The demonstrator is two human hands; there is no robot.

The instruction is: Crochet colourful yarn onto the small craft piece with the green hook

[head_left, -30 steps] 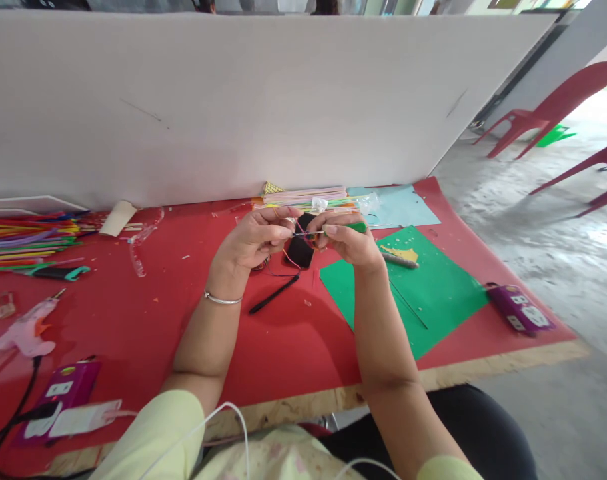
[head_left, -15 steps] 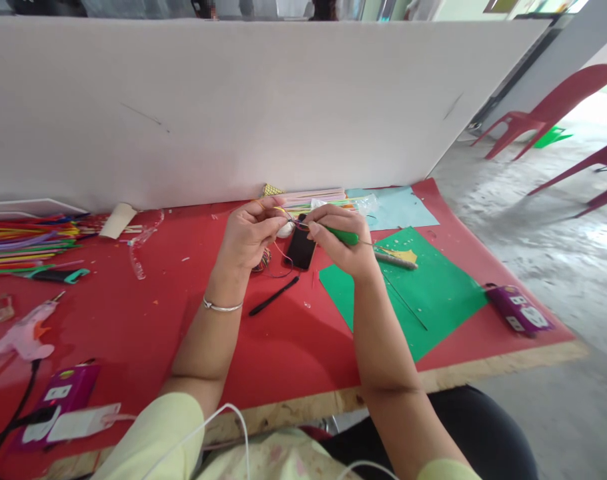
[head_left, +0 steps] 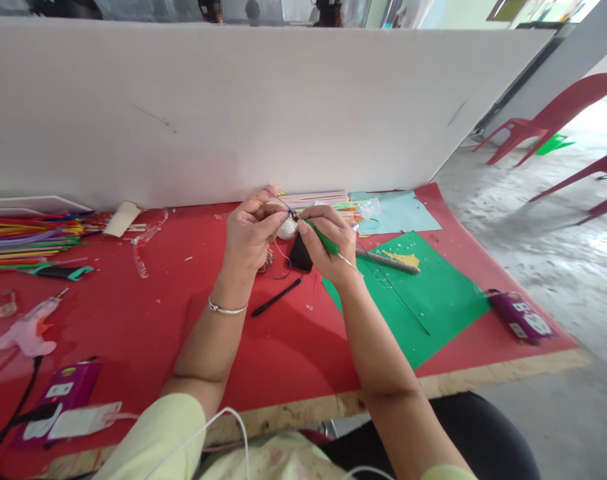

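Thread (head_left: 284,201) is pinched by the left hand (head_left: 250,233); the right hand (head_left: 339,232) grips a tool (head_left: 328,243), partly hiding a phone (head_left: 299,256) near a pen (head_left: 276,297).

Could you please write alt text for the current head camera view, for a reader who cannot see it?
A person's left hand pinches a thin thread above a red table, while the right hand holds a green-handled tool close to it. A green sheet lies on the table at right, a pink glue gun at left.

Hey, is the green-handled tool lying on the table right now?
No, your right hand holds the green-handled tool up over the red table.
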